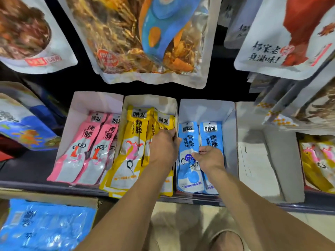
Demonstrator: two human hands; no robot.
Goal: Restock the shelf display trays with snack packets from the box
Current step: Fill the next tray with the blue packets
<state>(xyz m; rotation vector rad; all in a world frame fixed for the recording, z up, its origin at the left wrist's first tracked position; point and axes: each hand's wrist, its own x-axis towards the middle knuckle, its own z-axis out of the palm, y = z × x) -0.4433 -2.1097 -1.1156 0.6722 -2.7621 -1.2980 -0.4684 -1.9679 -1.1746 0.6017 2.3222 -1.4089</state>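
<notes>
A person's left hand (164, 147) presses on long yellow snack packets (132, 147) in the middle white cardboard display tray (150, 100) at frame centre, fingers curled over the tray's right wall. The right hand (208, 157) pinches the edge of a blue packet (188, 140) in the neighbouring tray (206, 109). Pink packets (85, 147) fill the left tray (81, 104). Large pouches (137, 38) hang across the top. At lower left, an open brown cardboard box (54, 196) holds more blue packets (45, 227), below the dark shelf edge (27, 184).

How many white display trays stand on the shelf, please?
4: pink tray leftmost, yellow tray next, blue tray third, empty tray rightmost. More may be hidden beyond.
</notes>
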